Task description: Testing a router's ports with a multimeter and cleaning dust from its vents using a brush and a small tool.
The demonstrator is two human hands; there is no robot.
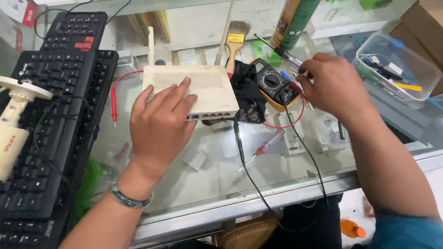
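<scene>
The glass-topped bench point(221, 184) carries everything, and its clear surface lets the shelf items below show through, so what lies on top mixes visually with what lies under. Along its left side two black keyboards point(55, 92) are stacked and overlapped, seemingly pushed aside to leave working room, with a cream camera-like unit point(11, 124) resting across them. At the far right a clear plastic box point(397, 64) holds small parts, set within reach of the right arm. In the middle sits the white router point(194, 90), ports facing the person, its antenna upright at the back. The left hand point(159, 124) lies flat on its top, fingers spread and released rather than clenched, pressing down as if to steady the box against sliding on the glass. Just beside it to the right, a yellow-edged multimeter point(276, 85) lies on a black cloth point(247, 92), dial up so it can be read from above; its red probe point(114, 103) lies left of the router, its black lead point(258, 184) trailing off the front edge. The right hand point(334, 85) is beyond the meter, fingers closed on a thin metal tool point(281, 51), though exactly how the grip pinches it I cannot tell. A paintbrush point(236, 39) lies behind the router, and a small red screwdriver point(263, 150) rests loose in front.
</scene>
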